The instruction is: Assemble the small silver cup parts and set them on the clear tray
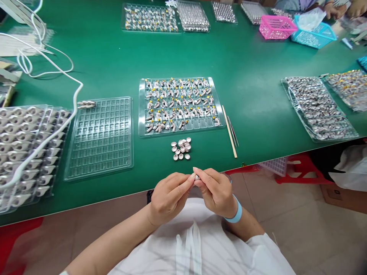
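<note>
My left hand (pixel 171 196) and my right hand (pixel 217 193) meet at the table's front edge. Both are closed, pinching one small pale-grey part (pixel 197 177) between the fingertips; most of it is hidden by the fingers. Just beyond them lies a loose cluster of small round metallic caps (pixel 182 148) on the green table. Behind the caps is a clear plastic tray (pixel 141 128) with rows of small grey curved pieces (pixel 171 103), many showing yellow bits. Wooden stick (pixel 229 131) and tweezers (pixel 233 131) lie side by side to the right of that tray.
At left stand a clear tray with shallow pockets (pixel 99 168), stacked trays of grey parts (pixel 27 152) and a white cable (pixel 76 95). Filled trays (pixel 321 109) lie at right. Pink (pixel 277 28) and blue (pixel 314 38) baskets sit at back right, near another person's hands (pixel 334 9).
</note>
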The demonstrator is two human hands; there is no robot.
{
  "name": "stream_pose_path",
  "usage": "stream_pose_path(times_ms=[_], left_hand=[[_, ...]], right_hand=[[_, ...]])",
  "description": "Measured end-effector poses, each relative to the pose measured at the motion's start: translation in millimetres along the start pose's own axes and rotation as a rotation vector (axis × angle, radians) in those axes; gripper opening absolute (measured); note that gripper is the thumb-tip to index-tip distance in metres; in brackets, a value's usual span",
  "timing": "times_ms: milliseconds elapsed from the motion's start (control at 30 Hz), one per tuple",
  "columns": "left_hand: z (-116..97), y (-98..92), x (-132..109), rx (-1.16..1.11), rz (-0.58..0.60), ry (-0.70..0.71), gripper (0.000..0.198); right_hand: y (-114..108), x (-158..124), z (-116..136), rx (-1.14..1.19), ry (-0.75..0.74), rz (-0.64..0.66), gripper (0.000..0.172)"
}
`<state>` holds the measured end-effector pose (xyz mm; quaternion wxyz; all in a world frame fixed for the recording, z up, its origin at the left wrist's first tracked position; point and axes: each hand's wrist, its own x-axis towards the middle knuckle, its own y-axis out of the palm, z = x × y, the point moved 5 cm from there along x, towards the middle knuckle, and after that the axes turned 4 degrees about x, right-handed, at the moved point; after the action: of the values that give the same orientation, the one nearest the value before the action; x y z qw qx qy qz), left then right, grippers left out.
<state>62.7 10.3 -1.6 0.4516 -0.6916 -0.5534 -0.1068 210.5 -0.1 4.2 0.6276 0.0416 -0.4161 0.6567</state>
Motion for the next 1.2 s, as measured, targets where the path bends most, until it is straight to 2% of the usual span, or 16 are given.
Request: stream_pose_path(times_ms=[200,300,400,500,600,733,967,1200], left_hand=[[-2,1.5,4,0.0,0.009,0.003,0.044],[0,0.8,6,-0.077,0.014,-0.053,0.042],[9,1.6,7,-0.259,0.097,-0.237,0.042],[19,5.5,7,-0.529,0.221,-0.48,0.057],[22,10.1,9,-0.716,0.328,-0.602,0.057],[22,12.8,13,-0.765,0.365,-0.621,0.045],[20,11.5,14,-0.725,0.353,-0.594,0.04],[21,14.0,14,-0.909,0.361,-0.755,0.036]], right_hand=[[0,-1,1,-0.08,-0.024,-0.005,0.036],[-1,-2,-2,-0.077,-0.01,0.008,0.033],[-2,-2,-7,-0.015,0.026,0.04,0.03],[-4,-1,-9,0.087,0.053,0.065,0.027],[-5,1,-8,0.16,0.045,0.065,0.023],[-4,-1,-4,0.152,0.015,0.064,0.022],[-5,-4,-2,0.113,-0.018,0.03,0.021],[-4,-3,2,0.111,-0.069,0.018,0.019]])
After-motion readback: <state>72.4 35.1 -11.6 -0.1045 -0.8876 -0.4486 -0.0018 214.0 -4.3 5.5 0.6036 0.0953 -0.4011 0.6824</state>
